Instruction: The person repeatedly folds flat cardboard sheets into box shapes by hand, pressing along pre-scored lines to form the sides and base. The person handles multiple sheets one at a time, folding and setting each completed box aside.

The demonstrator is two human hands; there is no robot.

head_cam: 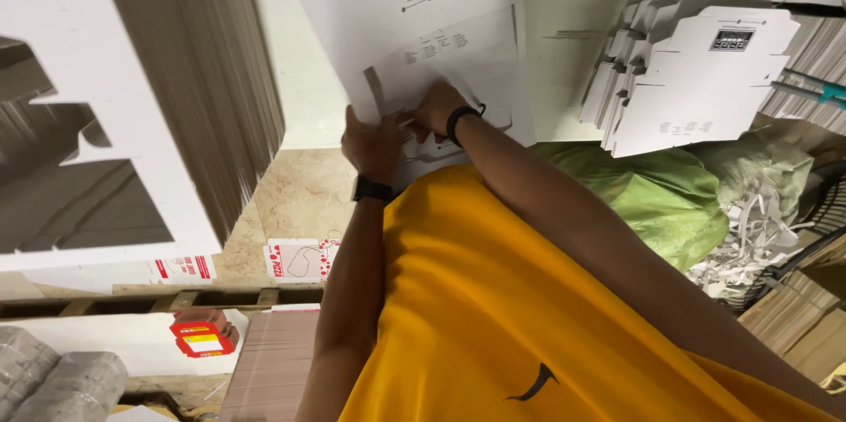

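Both hands on flat white die-cut cardboard sheet [423, 25], matte, w/ slots + flaps, lying on pale bench [300, 78] at near edge. Left hand [372, 144] grips sheet's near edge, fingers curled round it; right hand [438, 109] presses flap, fingers bent. Stack of same white blanks [696, 78] toward bench's right edge. Crinkled green plastic bag [652, 193] below. Tall corrugated brown stack [203, 61] at left.
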